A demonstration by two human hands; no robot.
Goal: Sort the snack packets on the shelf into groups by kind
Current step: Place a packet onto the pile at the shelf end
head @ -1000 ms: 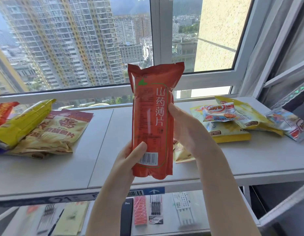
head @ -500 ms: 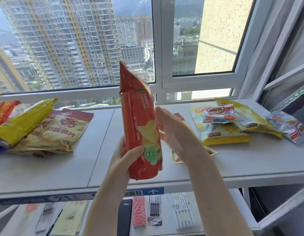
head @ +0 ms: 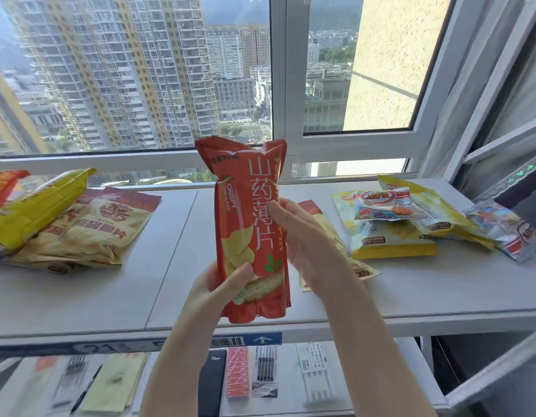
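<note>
Red snack packet [head: 248,230] held upright above shelf [head: 381,296] front edge, ctr. L hand [head: 221,284] grips lower part; R hand [head: 297,233] clasps right side. Yellow packets [head: 390,236] near back-right corner.

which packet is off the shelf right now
The tall red packet of crisps, held upright in both hands, left hand low, right hand at its side. All others lie on the shelf.

One head-worn wide-angle view looks forward and slightly down, close behind the left hand [head: 218,284] and right hand [head: 303,236]. The white shelf [head: 411,296] spreads beyond them; the window [head: 140,85] stands farther off.
</note>
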